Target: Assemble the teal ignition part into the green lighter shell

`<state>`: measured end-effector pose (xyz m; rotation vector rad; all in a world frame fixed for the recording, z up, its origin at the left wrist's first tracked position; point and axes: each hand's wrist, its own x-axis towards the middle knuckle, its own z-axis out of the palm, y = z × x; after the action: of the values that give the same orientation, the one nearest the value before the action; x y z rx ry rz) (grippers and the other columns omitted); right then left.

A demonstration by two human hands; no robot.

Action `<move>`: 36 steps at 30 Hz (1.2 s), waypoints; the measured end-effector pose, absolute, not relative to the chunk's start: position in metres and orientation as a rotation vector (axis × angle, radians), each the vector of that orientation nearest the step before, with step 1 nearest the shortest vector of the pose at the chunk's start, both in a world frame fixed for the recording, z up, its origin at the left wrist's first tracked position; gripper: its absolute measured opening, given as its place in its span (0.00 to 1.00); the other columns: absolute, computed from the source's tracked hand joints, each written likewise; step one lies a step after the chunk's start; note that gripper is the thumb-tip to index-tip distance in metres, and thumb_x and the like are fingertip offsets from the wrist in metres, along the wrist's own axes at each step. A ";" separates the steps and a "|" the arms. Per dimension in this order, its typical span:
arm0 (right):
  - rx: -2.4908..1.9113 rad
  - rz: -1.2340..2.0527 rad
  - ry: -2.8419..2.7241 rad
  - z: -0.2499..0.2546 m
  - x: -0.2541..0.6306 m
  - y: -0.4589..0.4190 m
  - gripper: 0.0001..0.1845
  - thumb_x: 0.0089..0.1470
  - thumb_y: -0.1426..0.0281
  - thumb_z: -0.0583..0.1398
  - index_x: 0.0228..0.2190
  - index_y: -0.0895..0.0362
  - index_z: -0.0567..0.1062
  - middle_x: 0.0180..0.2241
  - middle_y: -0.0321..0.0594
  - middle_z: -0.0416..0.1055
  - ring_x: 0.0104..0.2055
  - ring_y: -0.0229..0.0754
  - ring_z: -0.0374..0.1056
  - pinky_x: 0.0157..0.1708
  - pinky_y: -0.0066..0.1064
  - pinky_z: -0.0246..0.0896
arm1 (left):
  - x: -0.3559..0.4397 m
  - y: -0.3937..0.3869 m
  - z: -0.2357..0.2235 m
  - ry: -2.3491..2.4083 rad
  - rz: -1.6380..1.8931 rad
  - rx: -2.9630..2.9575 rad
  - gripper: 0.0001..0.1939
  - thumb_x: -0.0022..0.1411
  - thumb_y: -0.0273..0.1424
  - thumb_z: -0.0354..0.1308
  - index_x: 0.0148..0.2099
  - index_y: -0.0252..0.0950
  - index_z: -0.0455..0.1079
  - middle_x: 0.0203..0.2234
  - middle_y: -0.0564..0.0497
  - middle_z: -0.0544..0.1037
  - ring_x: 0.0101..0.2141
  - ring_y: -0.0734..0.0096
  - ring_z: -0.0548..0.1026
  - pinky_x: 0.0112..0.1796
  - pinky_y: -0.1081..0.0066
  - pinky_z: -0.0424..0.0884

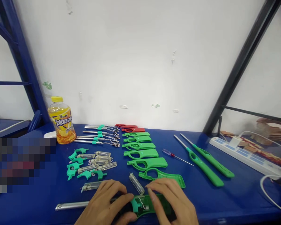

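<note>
Along the table's front edge lies a half-assembled long-nosed lighter, its silver tube point(71, 205) pointing left out of a green casing half point(162, 200). My left hand point(110, 203) is closed around it where tube meets casing, thumb beside the teal trigger point(135, 204). White wires point(144, 203) curl inside the casing. Over its handle end my right hand point(173, 200) bends, fingers and thumb closed on the casing; part of the grip is hidden. A clear fuel tank point(136, 183) lies just beyond, between the hands. Another tank point(91, 186) lies beside my left hand.
Teal triggers point(72, 168) and several fuel tanks point(100, 161) lie at left, tubes with wires point(96, 136) behind. Green casing halves point(147, 163) and red ones point(132, 129) form a column. A screwdriver point(170, 153), two lighters point(207, 170), power strip point(248, 156) and bottle point(62, 122) surround them.
</note>
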<state>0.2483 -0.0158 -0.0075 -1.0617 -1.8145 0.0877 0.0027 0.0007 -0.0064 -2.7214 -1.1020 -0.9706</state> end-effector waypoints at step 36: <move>-1.322 0.105 -2.190 0.052 0.204 0.031 0.09 0.60 0.77 0.71 0.31 0.52 0.81 0.31 0.35 0.79 0.40 0.52 0.76 0.53 0.53 0.66 | -0.060 0.058 0.070 -1.895 -0.246 -2.823 0.05 0.70 0.32 0.57 0.41 0.44 0.74 0.37 0.53 0.80 0.39 0.61 0.75 0.35 0.68 0.61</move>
<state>0.2037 0.0315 0.0520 -1.3220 -2.1896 0.1047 -0.0604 0.0578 0.0703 -2.8229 -1.8946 -0.2457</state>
